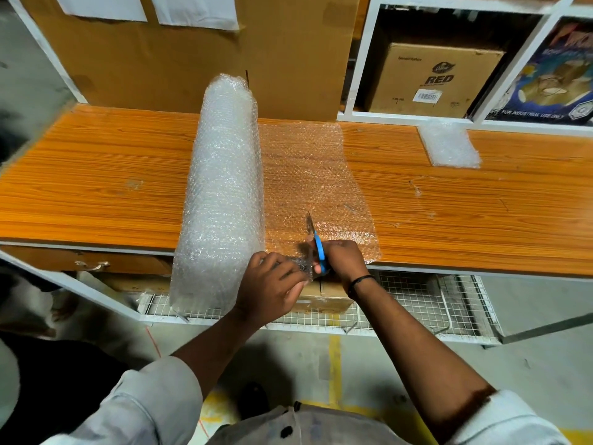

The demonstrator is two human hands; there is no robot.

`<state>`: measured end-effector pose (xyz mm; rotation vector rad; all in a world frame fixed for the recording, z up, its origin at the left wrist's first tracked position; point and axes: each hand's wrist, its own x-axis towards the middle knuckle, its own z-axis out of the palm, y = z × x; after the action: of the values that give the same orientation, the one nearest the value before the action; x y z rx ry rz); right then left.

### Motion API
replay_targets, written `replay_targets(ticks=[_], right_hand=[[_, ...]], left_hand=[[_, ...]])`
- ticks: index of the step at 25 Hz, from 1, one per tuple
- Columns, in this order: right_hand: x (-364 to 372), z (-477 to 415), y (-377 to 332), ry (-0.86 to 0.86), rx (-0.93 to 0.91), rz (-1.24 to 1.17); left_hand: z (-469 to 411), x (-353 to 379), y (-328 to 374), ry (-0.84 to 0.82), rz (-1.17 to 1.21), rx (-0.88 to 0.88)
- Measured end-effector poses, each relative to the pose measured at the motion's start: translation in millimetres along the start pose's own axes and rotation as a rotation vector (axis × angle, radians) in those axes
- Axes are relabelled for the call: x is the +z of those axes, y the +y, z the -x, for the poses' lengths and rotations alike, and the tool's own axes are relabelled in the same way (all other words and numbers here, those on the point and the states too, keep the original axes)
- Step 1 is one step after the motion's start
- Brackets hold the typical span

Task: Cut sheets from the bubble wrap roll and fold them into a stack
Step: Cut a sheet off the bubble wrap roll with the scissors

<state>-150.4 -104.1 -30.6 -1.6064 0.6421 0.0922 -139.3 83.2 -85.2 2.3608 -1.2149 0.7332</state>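
Right hand [341, 260]: closed around the blue handles of the scissors [316, 244], blades pointing away over the sheet.
Left hand [272, 284]: pinching the near edge of the unrolled sheet [308, 175], just beside the scissors.
Bubble wrap roll [224, 187]: lies across the bench [96, 187], left of both hands, near end overhanging.
Folded stack [449, 144]: far right, well apart.

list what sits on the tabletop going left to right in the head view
bubble wrap roll → unrolled sheet, with the scissors at its near edge → folded stack
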Motion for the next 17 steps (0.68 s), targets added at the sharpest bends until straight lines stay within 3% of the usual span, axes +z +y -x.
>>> replay_targets(ticks=[5,8,12,17], right_hand=[[-2,0,-4,0.010,0.018,-0.003],[-2,3,-4,-0.019,0.041,-0.066],[0,5,-8,-0.031,0.075,-0.057],[5,7,-12,0.000,0.048,-0.001]], left_hand=[[-31,-5,8,0.077,0.084,-0.285],[-79,-1,-11,-0.088,0.123,-0.529],[-109,21,-50,-0.380,0.022,-0.532],[-105,37,-67,-0.339,0.058,-0.505]])
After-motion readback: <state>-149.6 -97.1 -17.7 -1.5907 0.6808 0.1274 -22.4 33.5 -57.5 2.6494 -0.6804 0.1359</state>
